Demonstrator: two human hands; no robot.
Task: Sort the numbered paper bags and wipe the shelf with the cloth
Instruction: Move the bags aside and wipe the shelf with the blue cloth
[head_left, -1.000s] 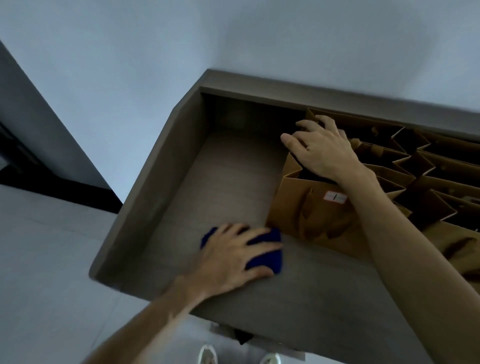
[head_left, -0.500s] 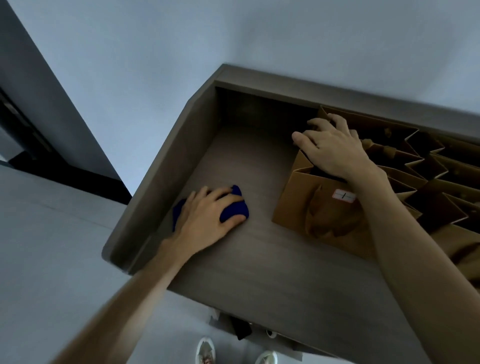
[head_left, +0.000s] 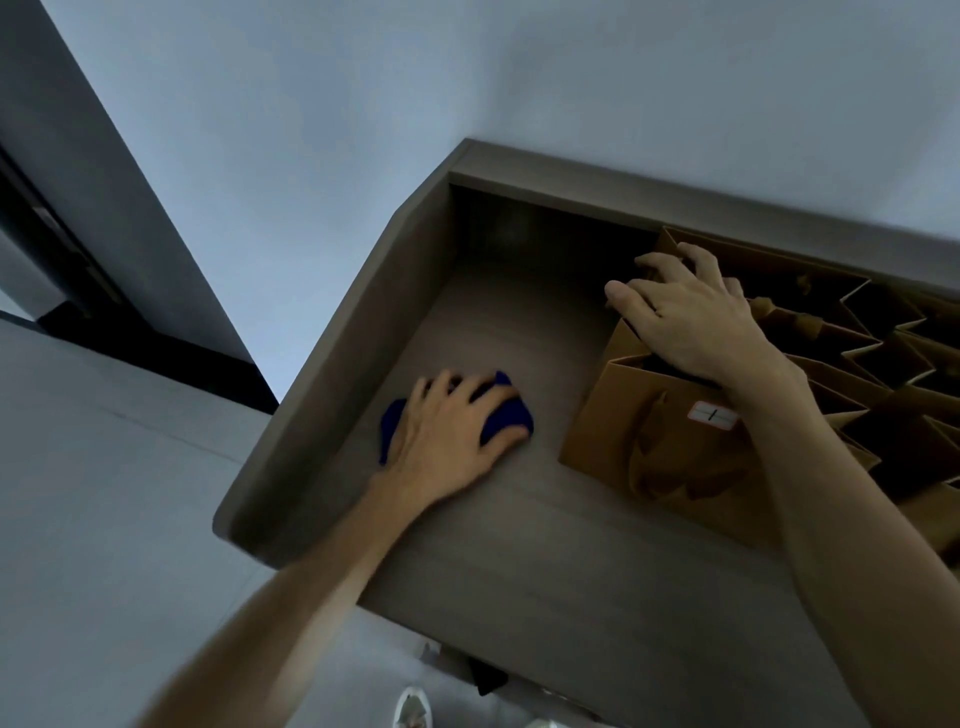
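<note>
While my right hand grips the bags, my left hand, pressing the cloth flat, has swept rightward again across the shelf.

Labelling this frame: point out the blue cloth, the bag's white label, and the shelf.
blue cloth (head_left: 506, 415), head view, bare patch between fingers and thumb.
white label (head_left: 712, 414), head view, centre of the sticker.
shelf (head_left: 519, 545), head view, bare board near the front.

Head view, sole camera: worn high, facing forward and steeply down, close over shelf and both forearms.
</note>
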